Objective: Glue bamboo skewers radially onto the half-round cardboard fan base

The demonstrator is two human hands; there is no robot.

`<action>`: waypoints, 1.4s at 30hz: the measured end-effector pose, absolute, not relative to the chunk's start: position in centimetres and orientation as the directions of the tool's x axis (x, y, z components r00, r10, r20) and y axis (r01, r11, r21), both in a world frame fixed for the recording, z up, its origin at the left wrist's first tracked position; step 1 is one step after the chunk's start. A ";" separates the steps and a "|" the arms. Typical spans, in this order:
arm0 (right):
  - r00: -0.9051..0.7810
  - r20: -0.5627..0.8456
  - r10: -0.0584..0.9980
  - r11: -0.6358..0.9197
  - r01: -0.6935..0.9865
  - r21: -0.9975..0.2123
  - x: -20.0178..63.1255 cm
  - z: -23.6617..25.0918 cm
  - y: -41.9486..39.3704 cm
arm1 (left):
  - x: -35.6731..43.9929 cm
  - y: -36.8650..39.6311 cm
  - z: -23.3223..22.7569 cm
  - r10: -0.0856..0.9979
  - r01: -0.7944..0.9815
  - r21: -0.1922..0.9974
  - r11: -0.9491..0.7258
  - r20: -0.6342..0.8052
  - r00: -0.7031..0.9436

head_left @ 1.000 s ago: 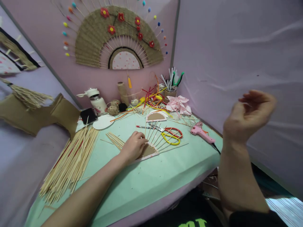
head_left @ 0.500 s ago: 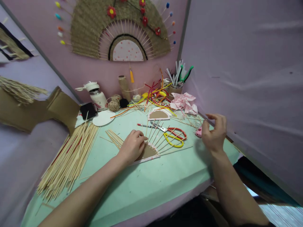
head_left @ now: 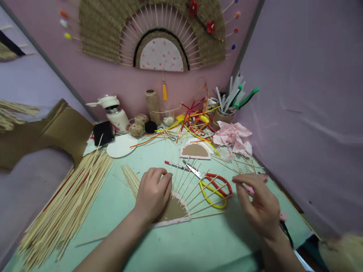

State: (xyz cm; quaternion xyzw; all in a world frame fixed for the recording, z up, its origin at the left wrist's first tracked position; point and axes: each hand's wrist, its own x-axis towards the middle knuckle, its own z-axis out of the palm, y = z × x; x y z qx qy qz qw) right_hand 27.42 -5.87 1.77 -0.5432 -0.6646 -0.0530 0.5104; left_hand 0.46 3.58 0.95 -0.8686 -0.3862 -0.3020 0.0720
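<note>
My left hand (head_left: 153,194) presses down on a half-round cardboard piece (head_left: 173,211) with a pink rim, its curled fingers on the bamboo skewers (head_left: 195,189) that fan out from it. My right hand (head_left: 259,206) lies to the right of the fan, its fingers curled over a pink glue gun (head_left: 266,177), which is mostly hidden beneath it. Red and yellow scissors (head_left: 217,187) lie between my two hands, under the skewer tips. All of this rests on the pale green tabletop (head_left: 198,245).
A big bundle of loose skewers (head_left: 65,211) covers the table's left side. Behind are a second half-round piece (head_left: 195,150), pink cloth (head_left: 234,136), a white disc (head_left: 121,145), a flask (head_left: 115,113), twine (head_left: 137,128) and a cup of pipe cleaners (head_left: 224,113). A woven fan (head_left: 113,34) hangs on the wall.
My right hand came down from beside my head to the table and settled over the glue gun. My view tipped down and closer. The left hand stayed on the fan.
</note>
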 end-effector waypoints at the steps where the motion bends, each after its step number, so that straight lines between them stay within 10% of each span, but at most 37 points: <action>1: 0.064 0.727 0.684 0.465 0.728 -0.503 26.7 2.1 -5.7 | 0.3 3.6 0.9 0.599 0.717 0.069 -0.694 0.609 0.521; 7: -0.081 0.729 0.680 0.649 0.530 -0.546 22.9 3.8 -4.1 | -0.7 4.5 1.0 0.541 0.740 -0.023 -0.672 0.667 0.512; 13: -0.104 0.747 0.656 0.600 0.673 -0.433 22.0 4.8 -6.1 | -1.0 4.9 1.0 0.479 0.724 -0.050 -0.688 0.719 0.504; 22: 0.277 0.469 0.839 -0.294 0.955 -0.039 32.9 5.8 -14.9 | 2.1 1.5 2.7 0.504 0.560 0.112 -0.821 0.603 0.619; 26: 0.339 0.362 0.868 -0.386 0.920 0.064 37.3 3.6 -17.0 | 3.0 0.7 3.0 0.507 0.518 0.164 -0.839 0.582 0.636; 35: 0.515 0.285 0.809 -0.550 0.834 0.054 37.4 2.0 -17.6 | 2.5 1.2 2.5 0.516 0.489 0.214 -0.846 0.561 0.648; 42: 0.335 0.280 0.900 -0.328 0.942 -0.075 39.0 1.2 -17.7 | 1.9 1.9 2.7 0.501 0.478 0.206 -0.854 0.574 0.648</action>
